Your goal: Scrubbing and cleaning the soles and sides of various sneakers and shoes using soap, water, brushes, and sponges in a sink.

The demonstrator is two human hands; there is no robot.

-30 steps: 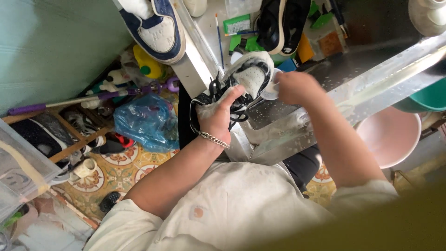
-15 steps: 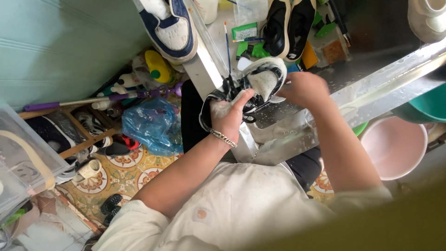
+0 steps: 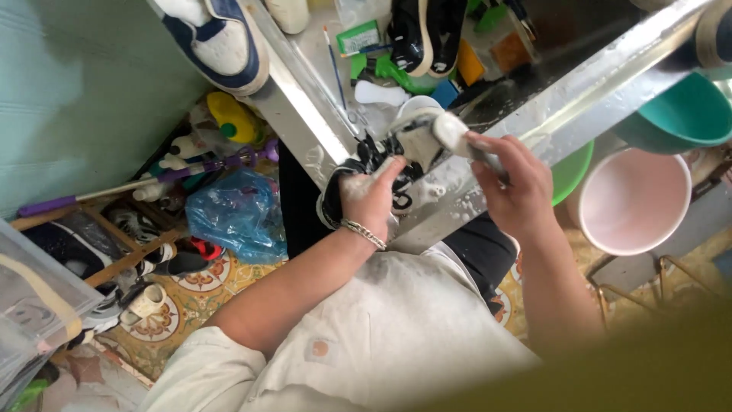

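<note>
Nearest, at the bottom of the frame, is the person's pale shirt, with both forearms reaching up toward the middle; the left hand, a chain bracelet at its wrist, is clamped around a black and white shoe, pinning it against the edge of the steel counter so it stays put under scrubbing; the right hand is closed around the handle of a brush, its head pressed onto the sudsy shoe, which lies at the centre of the frame on the counter's near edge. The two hands are close together, one bracing, one working.

To the right stand three basins: a pink one, a green one partly under the counter, a teal one above; they sit within arm's reach, I'd guess for water. On the patterned floor at left lie a blue plastic bag, a purple-handled stick and a wooden rack of shoes too jumbled to count.

Farthest, at the top, one blue and white sneaker and one black pair rest on the counter.
</note>
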